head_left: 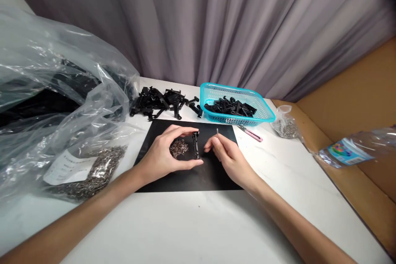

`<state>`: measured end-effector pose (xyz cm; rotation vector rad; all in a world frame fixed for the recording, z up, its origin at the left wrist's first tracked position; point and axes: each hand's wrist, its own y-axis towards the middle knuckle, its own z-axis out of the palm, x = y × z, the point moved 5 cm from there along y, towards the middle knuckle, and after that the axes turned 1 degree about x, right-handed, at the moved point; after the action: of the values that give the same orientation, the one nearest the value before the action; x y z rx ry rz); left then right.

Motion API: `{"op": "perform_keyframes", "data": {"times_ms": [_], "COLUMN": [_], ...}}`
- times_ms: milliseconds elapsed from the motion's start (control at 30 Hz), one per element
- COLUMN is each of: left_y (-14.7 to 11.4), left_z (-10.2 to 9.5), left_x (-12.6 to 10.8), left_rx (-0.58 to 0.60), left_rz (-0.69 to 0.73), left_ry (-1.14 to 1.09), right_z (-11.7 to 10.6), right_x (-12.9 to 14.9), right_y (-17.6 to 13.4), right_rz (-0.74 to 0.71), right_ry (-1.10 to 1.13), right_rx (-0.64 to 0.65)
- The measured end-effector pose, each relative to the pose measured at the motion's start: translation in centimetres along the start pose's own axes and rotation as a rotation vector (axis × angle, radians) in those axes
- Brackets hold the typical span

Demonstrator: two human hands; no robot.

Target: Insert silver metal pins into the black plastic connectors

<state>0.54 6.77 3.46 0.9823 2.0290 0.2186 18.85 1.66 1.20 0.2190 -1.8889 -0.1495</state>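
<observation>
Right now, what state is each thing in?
Left hand: pinching black part
Black part: held by its ends
Right hand: pinching small grey piece
Metal bits: heaped on mat
Mat: flat
Basket: partly filled with black pieces
Loose pieces: scattered on table
Labelled bag: holding metal bits
Small bag: partly filled
Large bag: crumpled
Pink tool: lying flat
Bottle: cap out of view
Curtain: hanging

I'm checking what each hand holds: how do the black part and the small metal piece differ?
The black part is dark, while the metal piece looks silvery. The black part shows much longer than the metal piece, which may be partly hidden. The left hand spans the black part end to end, whereas the right hand pinches the metal piece. Both appear above the black mat.
</observation>
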Motion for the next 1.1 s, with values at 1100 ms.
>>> {"op": "perform_keyframes", "data": {"times_ms": [1100], "left_y": [-0.5], "left_z": [0.8], "left_x": [-0.7], "left_rx": [0.046], "left_rz": [0.002], "left_ry": [-0.052], "right_z": [2.0], "right_x": [-0.3], "right_y": [-0.7], "right_rz": [0.256], "right_ry": [0.417], "right_rx": [0.127]}}
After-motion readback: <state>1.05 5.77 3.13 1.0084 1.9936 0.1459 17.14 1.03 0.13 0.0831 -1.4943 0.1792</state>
